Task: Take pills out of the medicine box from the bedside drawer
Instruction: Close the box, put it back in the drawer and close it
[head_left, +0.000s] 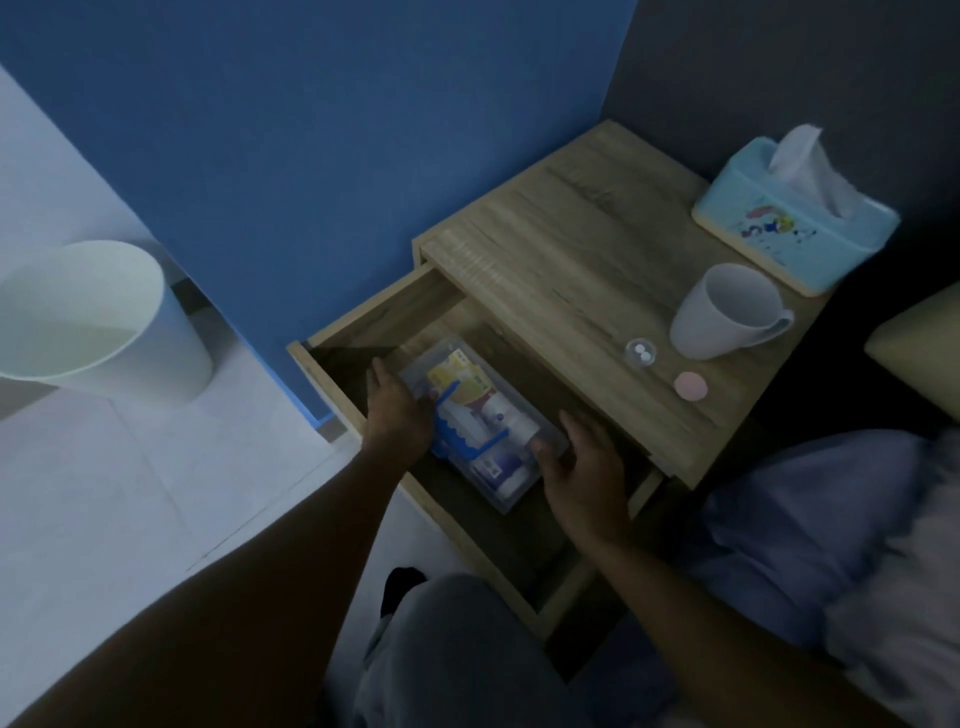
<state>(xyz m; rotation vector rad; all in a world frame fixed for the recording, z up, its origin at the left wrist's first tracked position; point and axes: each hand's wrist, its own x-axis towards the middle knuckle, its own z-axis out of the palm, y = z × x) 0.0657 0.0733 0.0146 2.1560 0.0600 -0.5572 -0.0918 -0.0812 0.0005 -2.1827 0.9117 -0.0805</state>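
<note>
I am cupping both hands, left (397, 410) and right (582, 462), fingers grasping the light, rigid, slippery medicine box (480, 423) by its ends.

The drawer (374, 332) stands pulled out of the nightstand (571, 249). The box (483, 421) lies in the drawer, between the left hand (397, 410) and the right hand (587, 467). On the nightstand top, the tissue box (789, 218) sits at the back right corner, the mug (727, 312) before it, the dish (641, 352) and lid (691, 386) near the front edge. A bin (93, 317) stands on the floor, left.

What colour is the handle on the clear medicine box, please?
Blue handle, seen in the head view.
</note>
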